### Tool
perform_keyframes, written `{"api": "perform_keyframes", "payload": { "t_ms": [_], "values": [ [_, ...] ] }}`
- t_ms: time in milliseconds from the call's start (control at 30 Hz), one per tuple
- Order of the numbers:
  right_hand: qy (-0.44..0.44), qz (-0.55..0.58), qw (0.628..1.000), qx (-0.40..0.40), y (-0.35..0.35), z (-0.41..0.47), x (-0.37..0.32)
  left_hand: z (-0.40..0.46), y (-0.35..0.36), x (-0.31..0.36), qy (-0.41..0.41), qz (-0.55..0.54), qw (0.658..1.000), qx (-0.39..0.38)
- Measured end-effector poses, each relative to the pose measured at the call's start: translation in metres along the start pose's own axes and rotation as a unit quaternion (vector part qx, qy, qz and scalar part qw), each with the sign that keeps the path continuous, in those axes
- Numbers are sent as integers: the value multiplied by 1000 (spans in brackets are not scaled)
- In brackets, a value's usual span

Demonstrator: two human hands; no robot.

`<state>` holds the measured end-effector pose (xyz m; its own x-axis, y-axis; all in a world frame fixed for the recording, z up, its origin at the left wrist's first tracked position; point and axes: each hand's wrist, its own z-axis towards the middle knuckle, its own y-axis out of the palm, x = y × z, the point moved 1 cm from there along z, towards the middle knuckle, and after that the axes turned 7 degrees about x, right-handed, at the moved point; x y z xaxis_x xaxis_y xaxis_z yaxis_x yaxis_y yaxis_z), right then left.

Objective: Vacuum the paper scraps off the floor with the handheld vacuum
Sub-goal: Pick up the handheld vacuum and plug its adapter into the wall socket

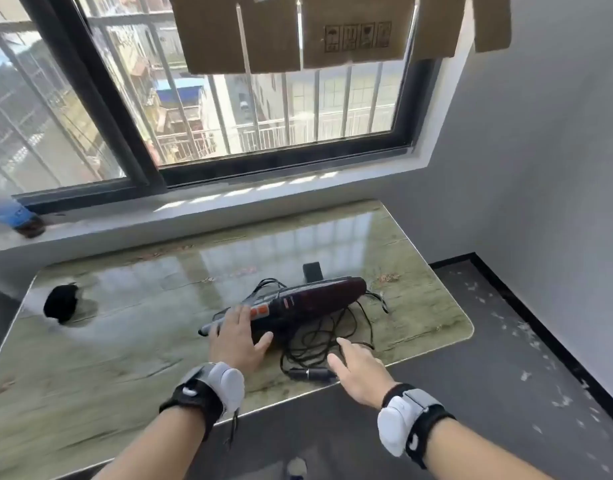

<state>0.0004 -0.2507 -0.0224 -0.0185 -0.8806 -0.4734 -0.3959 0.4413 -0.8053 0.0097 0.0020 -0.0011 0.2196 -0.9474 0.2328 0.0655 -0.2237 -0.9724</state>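
step: reaching for vacuum (298, 304) on table (125, 341)
L hand (237, 337): fingers spread over handle, not gripping
R hand (358, 370): open, near cord (318, 337)
scraps (526, 341): floor, by R wall
next: close grip, lift, mind cord

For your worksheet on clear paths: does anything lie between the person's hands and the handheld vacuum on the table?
Nothing visible blocks the left hand, which is already at the rear of the handheld vacuum. The right hand reaches over the black cord, coiled loosely on the table between it and the vacuum.

Left hand (236, 336) spread on handheld vacuum (298, 303)
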Motion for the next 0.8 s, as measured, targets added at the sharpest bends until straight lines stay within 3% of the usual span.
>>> {"api": "perform_keyframes", "payload": {
  "t_ms": [200, 433, 667, 800],
  "values": [
    [69, 37, 997, -17, 19, 45, -16, 70, 15, -25, 30, 50, 991, -118],
    [102, 39, 993, -44, 28, 83, -12, 104, 20, -26, 41, -19, 969, -241],
    [118, 77, 989, -48, 31, 106, 3, 110, 15, -38, 31, -70, 975, -208],
    [133, 84, 987, 22, 23, 121, 11, 112, 0, -49, -17, -92, 984, -152]
  ]
}}
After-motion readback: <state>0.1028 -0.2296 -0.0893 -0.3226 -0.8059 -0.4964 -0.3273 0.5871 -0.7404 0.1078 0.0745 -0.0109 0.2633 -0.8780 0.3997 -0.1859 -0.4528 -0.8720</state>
